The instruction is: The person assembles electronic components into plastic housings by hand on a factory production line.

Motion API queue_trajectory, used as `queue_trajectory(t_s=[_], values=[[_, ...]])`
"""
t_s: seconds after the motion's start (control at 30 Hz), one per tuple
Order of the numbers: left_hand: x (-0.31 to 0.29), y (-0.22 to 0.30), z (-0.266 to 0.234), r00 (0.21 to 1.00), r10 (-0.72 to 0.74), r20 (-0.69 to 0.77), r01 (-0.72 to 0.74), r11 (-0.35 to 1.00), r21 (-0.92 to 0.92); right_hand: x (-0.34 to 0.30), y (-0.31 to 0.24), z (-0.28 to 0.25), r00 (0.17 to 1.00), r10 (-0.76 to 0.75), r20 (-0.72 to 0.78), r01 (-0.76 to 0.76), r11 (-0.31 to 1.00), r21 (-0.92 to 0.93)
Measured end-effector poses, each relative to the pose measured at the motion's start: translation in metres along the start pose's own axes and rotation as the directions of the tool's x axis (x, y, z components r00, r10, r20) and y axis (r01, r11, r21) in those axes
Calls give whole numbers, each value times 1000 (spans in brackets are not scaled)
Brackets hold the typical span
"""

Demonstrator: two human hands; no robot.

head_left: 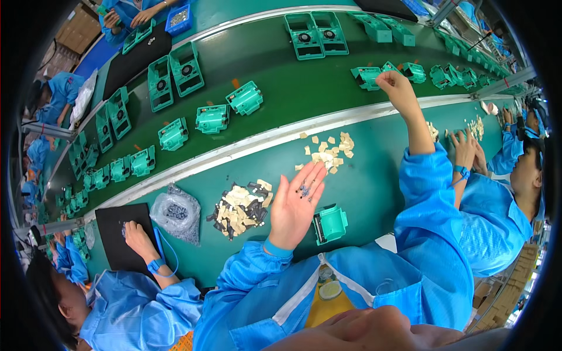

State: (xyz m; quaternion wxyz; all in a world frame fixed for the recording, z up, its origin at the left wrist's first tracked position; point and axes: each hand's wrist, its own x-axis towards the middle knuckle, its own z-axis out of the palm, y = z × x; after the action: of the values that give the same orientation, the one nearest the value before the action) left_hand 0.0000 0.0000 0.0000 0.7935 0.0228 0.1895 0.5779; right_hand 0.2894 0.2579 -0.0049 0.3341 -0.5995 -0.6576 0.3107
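Observation:
My left hand [297,206] lies palm up with its fingers stretched out. Several tiny dark parts [304,190], perhaps screws or pins, rest loose on its palm and fingers. Just right of that hand, a green plastic housing [331,224] sits on the near bench. My right hand [398,90] is raised at the far right over the green belt, fingers bent together. Its fingertips overlap a green housing [367,78] in view; whether they touch it, or hold something small, is hidden. Cream-coloured pieces [329,153] lie scattered between my two hands.
A pile of cream and black pieces [241,209] and a clear bag of small dark parts [176,213] lie left. Beyond a pale rail [252,137], the belt carries several housings [212,119] and open shells [186,69]. Co-workers' hands [139,240] work at both sides.

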Motion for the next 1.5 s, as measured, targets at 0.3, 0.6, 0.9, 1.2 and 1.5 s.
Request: queue_trajectory(t_s=[0.3, 0.6, 0.9, 1.2, 1.5], values=[[-6, 17, -9, 999, 13, -46, -13, 1000, -1, 33, 16, 24, 989, 17, 147, 0, 993, -118], [-10, 29, -22, 999, -3, -51, 4, 1000, 13, 31, 13, 44, 978, -16, 209, 58, 979, -196], [-15, 34, -27, 999, -1, -47, 2, 1000, 24, 24, -2, 58, 983, 10, 181, 41, 961, -272], [-18, 42, -45, 999, 5, -36, -4, 1000, 12, 25, -6, 73, 965, 90, 246, -41, 980, -194], [-22, 48, -60, 1000, 1, -28, -1, 1000, -4, 24, -10, 94, 962, 74, 264, 26, 935, -354]])
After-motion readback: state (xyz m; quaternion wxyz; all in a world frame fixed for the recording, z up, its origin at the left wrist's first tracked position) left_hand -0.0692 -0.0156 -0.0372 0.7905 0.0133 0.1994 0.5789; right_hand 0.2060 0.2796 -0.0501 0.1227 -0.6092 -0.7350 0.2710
